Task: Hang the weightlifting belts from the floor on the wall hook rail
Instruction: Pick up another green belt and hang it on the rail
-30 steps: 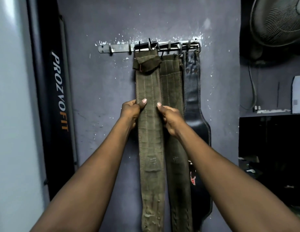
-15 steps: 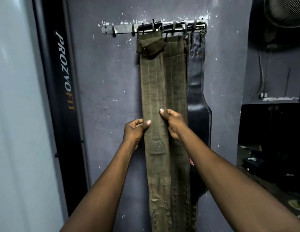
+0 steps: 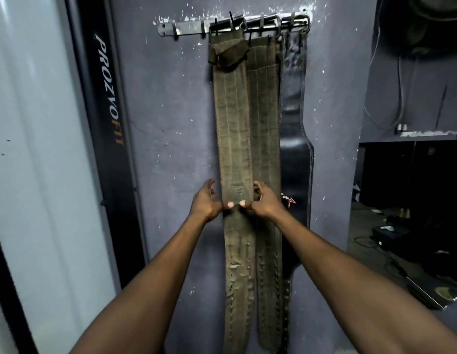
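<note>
Two hands pinching left olive belt (image 3: 233,123) at mid-length, thumbs meeting on front: left hand (image 3: 205,203) taking left edge, right hand (image 3: 264,204) right edge. Belt hanging vertical, top hooked on hook rail (image 3: 186,28) straight above; both hands lying equally near.

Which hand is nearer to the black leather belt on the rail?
The right. The right hand holds the right edge of the leftmost olive belt, just beside the black leather belt. The left hand holds its opposite edge, farther away.
</note>
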